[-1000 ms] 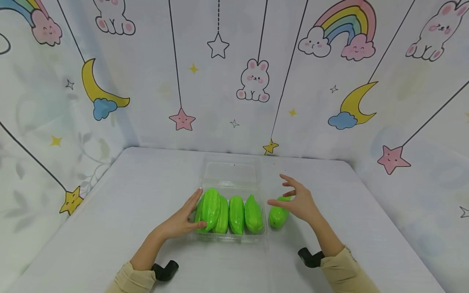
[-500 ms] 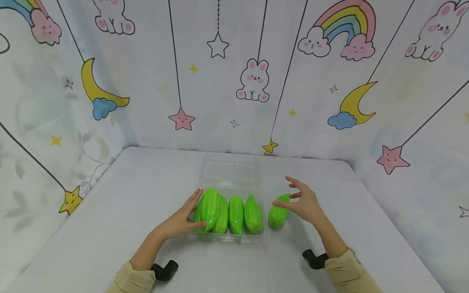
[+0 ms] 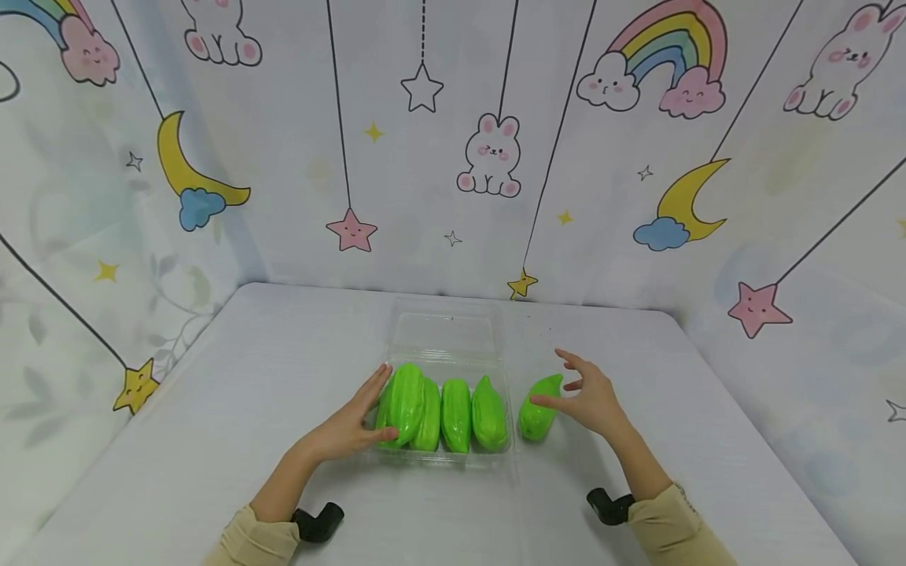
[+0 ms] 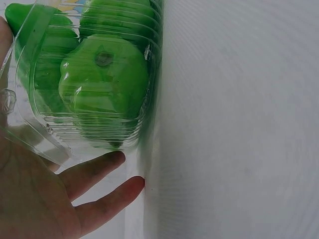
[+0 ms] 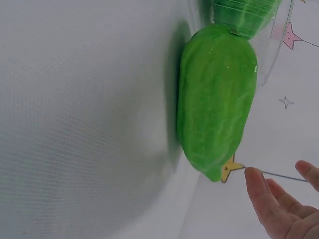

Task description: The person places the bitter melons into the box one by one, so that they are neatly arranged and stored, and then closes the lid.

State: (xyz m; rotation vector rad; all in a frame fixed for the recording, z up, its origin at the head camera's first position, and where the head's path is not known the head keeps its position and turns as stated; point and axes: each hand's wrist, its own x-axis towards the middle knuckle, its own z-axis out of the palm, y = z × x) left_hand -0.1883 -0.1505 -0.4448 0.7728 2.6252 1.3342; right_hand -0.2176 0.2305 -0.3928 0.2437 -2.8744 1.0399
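Observation:
In the head view a clear plastic clamshell box lies with its lid folded back, away from me. Several glossy green gourds stand side by side inside, one on top of others at the left. My left hand rests at the box's left side, fingers extended and thumb over the front left corner. One loose gourd lies on the table just right of the box. My right hand hovers at its right with fingers and thumb spread, nothing in its grasp. The right wrist view shows that gourd apart from the fingers.
A white table carries everything, with a patterned cloth backdrop behind it and at both sides. Black wrist mounts sit at both cuffs. Parts of the bare tabletop show on both sides of the box.
My right hand has moved a little to the right and down beside the loose gourd, uncovering more of it. The left hand, box and gourds have stayed put.

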